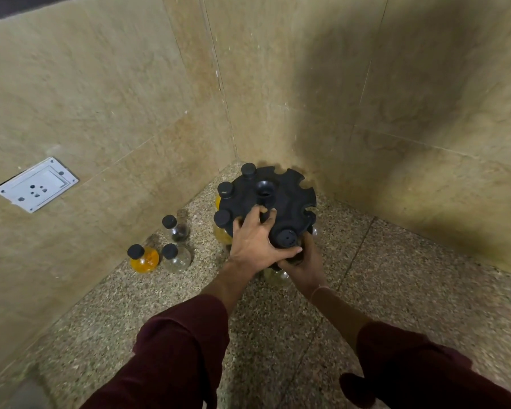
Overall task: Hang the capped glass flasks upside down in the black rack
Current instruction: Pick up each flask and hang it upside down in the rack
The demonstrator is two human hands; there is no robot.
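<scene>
A round black rack [291,199] with notched slots stands in the corner of the speckled counter. Three capped flasks hang in its left slots, their black caps [225,189] on top; one shows orange liquid [220,235] below. My left hand [254,243] rests flat on the rack's top, thumb along the front rim. My right hand [304,268] reaches under the front rim and grips a flask whose cap [286,238] sits in the front slot; its glass body is mostly hidden. Three more capped flasks stand upright at the left: one orange [145,259], two clear [176,259].
Tiled walls close the corner behind and to the right of the rack. A white wall socket [36,184] is on the left wall. The rack's right-hand slots [307,206] hold nothing. The speckled counter [366,276] extends to the right and towards me.
</scene>
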